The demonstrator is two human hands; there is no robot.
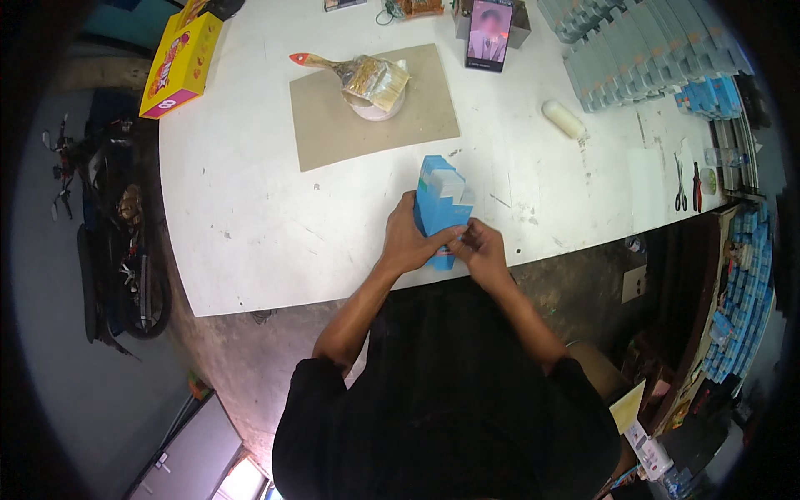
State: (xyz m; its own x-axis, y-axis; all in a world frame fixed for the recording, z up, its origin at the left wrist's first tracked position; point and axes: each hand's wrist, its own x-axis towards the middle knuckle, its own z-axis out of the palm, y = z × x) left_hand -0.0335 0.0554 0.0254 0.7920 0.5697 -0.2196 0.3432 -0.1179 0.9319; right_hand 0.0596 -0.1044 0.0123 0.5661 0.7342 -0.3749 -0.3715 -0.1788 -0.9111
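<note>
Left hand (410,237) gripped a blue carton (442,204) at its 9 o'clock side; right hand (481,246) pinched its lower edge. It looked light, thin-walled, easily crushed.

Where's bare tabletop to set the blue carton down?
Widest free patch: the white table left of the blue carton, below the cardboard sheet. Another between the carton and the scissors. Crowded: the top right, with stacked grey-blue cartons, and the phone at the back.
</note>
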